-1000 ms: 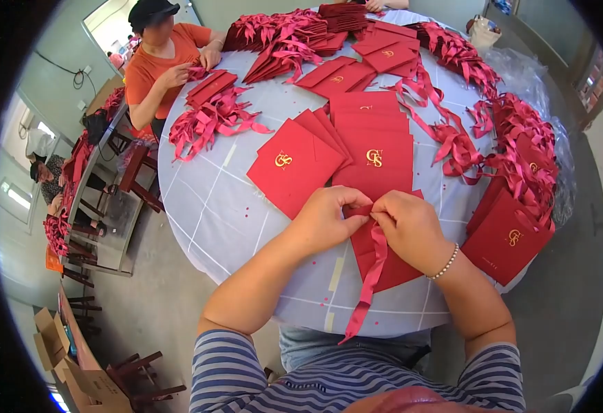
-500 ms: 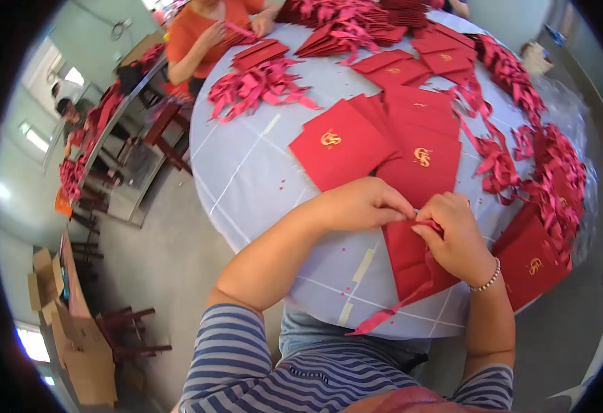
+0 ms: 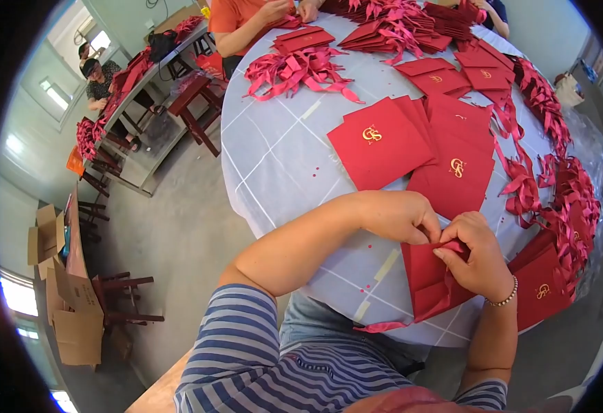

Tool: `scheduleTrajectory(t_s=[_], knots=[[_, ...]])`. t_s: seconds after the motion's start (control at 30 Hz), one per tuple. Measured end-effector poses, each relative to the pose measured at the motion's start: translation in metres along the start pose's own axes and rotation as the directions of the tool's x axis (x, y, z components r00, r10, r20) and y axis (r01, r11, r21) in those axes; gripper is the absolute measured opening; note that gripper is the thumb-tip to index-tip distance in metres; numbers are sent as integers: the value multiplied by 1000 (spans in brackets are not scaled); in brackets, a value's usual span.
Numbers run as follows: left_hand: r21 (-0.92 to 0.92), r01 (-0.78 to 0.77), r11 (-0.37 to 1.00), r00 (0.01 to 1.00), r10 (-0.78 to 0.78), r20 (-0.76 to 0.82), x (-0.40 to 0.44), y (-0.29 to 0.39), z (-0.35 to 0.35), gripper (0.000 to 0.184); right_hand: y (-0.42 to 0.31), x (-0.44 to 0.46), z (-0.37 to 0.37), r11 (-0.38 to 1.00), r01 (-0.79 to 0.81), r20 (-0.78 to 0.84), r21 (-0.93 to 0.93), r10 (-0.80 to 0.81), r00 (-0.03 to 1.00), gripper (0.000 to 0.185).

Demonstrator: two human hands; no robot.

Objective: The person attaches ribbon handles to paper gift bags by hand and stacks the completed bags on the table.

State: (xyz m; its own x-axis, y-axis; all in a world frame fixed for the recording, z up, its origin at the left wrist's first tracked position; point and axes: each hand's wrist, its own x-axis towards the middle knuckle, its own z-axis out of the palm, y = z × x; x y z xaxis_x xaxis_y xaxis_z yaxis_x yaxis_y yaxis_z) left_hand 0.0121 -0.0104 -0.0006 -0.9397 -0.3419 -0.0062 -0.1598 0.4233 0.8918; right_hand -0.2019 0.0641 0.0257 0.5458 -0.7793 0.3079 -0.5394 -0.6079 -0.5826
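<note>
A flat red paper bag (image 3: 425,284) lies at the table's near edge, under my hands. My left hand (image 3: 403,215) is closed in a pinch at the bag's top edge; what sits between its fingertips is hidden. My right hand (image 3: 477,251) pinches a pink-red ribbon (image 3: 453,246) at the same edge, with the thumb over the bag. The ribbon's loose tail (image 3: 382,327) trails past the bag's lower left corner. Just beyond my hands are more red bags (image 3: 382,144) with gold lettering, overlapping in a loose pile.
Ribboned bags (image 3: 577,213) are heaped along the right side of the white-covered round table (image 3: 263,148). Another ribboned stack (image 3: 298,69) lies at the far left. A co-worker in orange (image 3: 236,20) works across the table. Stools (image 3: 194,110) and cardboard boxes (image 3: 74,310) stand on the left.
The view has shifted, so the table sits further right and lower. Both hands remain at the bag's top edge, and less of the ribbon's tail shows.
</note>
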Motion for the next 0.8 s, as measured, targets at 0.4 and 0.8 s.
scheduleTrajectory(t_s=[0.4,0.8], knots=[[455,-268,849,926,358,-122,-11,17,5,7,5,2,2,995,-70,137,67,61,989,25],[641,296,708,872,74,-484,-21,11,-12,11,5,-1,-1,982,-186,-109,-1,185,977,28]])
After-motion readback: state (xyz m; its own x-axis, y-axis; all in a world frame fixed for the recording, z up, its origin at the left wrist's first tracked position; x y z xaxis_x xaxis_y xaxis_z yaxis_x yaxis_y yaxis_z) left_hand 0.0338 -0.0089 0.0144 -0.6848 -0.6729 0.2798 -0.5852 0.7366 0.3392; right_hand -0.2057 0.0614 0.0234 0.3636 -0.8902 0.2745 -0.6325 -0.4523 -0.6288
